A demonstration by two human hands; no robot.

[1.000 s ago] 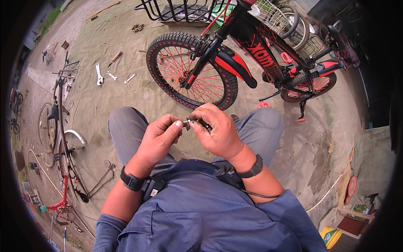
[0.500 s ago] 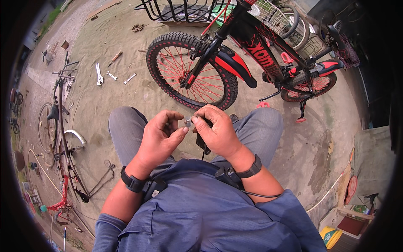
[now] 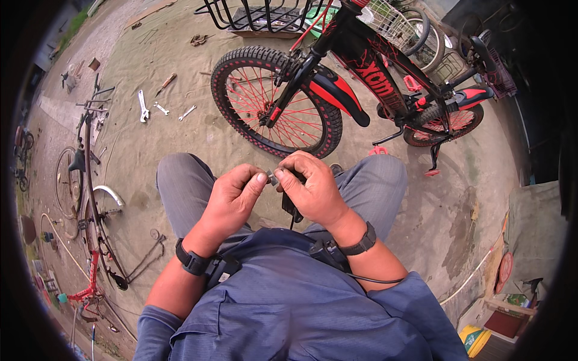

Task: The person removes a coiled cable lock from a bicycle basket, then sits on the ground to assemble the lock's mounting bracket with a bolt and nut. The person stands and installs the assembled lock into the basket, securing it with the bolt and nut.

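Between my two hands, above my lap, is a small grey metal part (image 3: 272, 178), too small to name more closely. My left hand (image 3: 236, 195) pinches one side of it between thumb and forefinger. The other side is pinched by my right hand (image 3: 310, 185), its fingers curled in. Under my right hand hangs a black object (image 3: 291, 207), mostly hidden by the hand. Just beyond my hands stands a black and red bicycle (image 3: 376, 72), its front wheel (image 3: 276, 102) nearest to them.
An adjustable wrench (image 3: 142, 106), a screwdriver (image 3: 165, 84) and two small spanners lie on the ground mat left of the wheel. Bicycle parts and a red frame (image 3: 90, 283) line the left side. A yellow bucket (image 3: 474, 340) is at lower right.
My left thumb and fingers have come in toward my right hand and closed on the small metal part. My right hand has hardly moved.
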